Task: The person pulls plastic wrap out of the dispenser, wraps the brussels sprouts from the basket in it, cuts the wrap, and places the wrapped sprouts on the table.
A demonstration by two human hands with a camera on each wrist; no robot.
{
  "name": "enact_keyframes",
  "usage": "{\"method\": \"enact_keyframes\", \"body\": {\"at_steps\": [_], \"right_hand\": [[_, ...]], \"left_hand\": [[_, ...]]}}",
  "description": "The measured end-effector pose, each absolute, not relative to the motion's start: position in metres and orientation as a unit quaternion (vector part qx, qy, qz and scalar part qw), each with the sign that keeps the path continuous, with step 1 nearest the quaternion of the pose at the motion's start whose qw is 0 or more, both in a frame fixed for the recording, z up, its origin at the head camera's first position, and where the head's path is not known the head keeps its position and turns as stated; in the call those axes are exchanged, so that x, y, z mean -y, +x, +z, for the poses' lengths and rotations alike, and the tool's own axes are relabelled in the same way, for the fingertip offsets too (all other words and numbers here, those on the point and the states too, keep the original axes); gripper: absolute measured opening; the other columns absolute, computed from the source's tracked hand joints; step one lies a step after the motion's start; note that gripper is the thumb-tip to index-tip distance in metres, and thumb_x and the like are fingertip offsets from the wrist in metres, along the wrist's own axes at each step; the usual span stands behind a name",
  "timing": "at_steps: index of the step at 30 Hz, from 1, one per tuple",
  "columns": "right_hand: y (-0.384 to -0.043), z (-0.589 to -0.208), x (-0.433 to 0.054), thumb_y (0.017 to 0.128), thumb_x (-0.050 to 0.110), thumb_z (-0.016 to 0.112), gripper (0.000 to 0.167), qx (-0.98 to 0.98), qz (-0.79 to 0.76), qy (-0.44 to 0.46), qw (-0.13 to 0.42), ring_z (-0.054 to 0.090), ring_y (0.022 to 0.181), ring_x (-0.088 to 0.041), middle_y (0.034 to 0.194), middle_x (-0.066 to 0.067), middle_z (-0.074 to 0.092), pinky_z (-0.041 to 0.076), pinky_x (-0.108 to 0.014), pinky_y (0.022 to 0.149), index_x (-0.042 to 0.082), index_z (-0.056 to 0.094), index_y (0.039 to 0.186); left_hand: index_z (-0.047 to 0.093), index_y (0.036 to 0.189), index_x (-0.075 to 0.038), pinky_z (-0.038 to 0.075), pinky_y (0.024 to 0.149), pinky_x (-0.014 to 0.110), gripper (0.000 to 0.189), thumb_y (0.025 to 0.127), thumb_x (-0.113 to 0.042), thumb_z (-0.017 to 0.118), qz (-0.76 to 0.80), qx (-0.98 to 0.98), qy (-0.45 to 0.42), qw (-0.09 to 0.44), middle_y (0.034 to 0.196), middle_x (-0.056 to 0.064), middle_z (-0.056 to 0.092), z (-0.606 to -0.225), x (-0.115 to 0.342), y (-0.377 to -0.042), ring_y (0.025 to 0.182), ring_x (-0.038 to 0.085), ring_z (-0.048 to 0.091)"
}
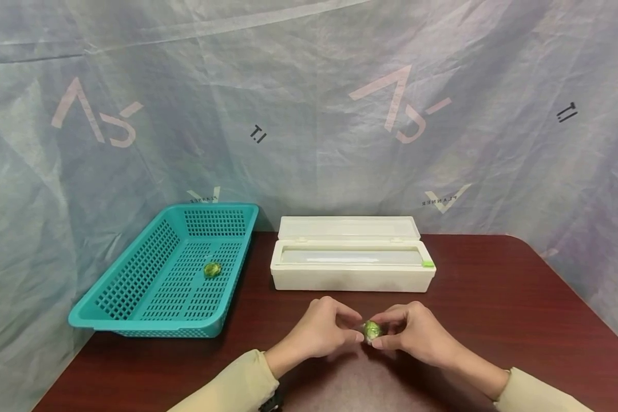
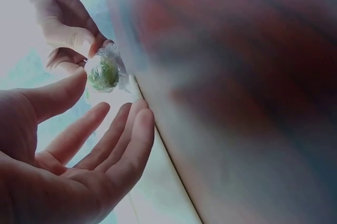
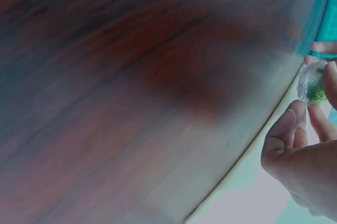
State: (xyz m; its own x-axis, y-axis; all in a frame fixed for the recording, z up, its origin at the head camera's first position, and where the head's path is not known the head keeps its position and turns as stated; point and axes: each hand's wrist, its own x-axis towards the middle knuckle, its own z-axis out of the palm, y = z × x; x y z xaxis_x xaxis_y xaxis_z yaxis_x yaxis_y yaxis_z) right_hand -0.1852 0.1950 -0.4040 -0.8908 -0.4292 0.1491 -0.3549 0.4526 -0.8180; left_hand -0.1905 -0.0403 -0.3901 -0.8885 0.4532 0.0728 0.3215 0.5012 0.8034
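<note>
1. The green ball (image 1: 372, 331) sits between the two hands, pinched by the thumb and fingertips of the right hand (image 1: 424, 336).
2. The left hand (image 1: 323, 332) touches it with its thumb, other fingers loosely parted.
3. It is probably light and fairly firm.
4. Its clear film (image 2: 121, 62) looks thin, likely slippery and easily torn.
5. Opposite sides suit a gentle pinch, avoiding film jutting out away from the left thumb.

A small, rounded Brussels sprout (image 1: 372, 331), bright green with paler patches, is wrapped in clear, crinkled plastic film (image 2: 119, 58), loose at one side. It sits at the fingertips of the right hand (image 1: 422, 335), with the left hand's (image 1: 320, 331) thumb close against it.
</note>
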Motion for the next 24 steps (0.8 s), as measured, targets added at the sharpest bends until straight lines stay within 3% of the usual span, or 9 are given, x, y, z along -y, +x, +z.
{"method": "enact_keyframes", "body": {"at_steps": [3, 7, 24], "right_hand": [[-0.184, -0.402, -0.203, 0.081, 0.021, 0.093, 0.030, -0.853, -0.469, -0.225, 0.038, 0.061, 0.071, -0.011, 0.094, 0.004, 0.075, 0.052, -0.026, 0.059, 0.011, 0.084, 0.107], [-0.183, -0.399, -0.215, 0.080, 0.022, 0.093, 0.031, -0.859, -0.465, -0.212, 0.032, 0.062, 0.071, -0.010, 0.094, 0.004, 0.075, 0.053, -0.027, 0.059, 0.012, 0.083, 0.107], [-0.181, -0.396, -0.261, 0.085, 0.018, 0.090, 0.030, -0.859, -0.451, -0.241, 0.003, 0.069, 0.083, -0.010, 0.105, 0.000, 0.076, 0.056, -0.027, 0.068, 0.009, 0.081, 0.113]], "left_hand": [[0.084, 0.106, -0.008, 0.054, 0.077, 0.026, 0.021, 0.087, -0.017, 0.088, 0.443, -0.864, 0.228, 0.069, 0.100, -0.002, 0.080, -0.390, 0.034, -0.190, 0.096, 0.007, 0.068], [0.084, 0.106, -0.007, 0.053, 0.071, 0.024, 0.020, 0.088, -0.016, 0.087, 0.453, -0.858, 0.230, 0.070, 0.099, -0.001, 0.080, -0.388, 0.025, -0.190, 0.086, 0.003, 0.064], [0.084, 0.106, -0.007, 0.052, 0.067, 0.022, 0.021, 0.088, -0.016, 0.087, 0.479, -0.842, 0.230, 0.093, 0.098, -0.004, 0.079, -0.390, -0.007, -0.187, 0.079, -0.001, 0.066]]}}
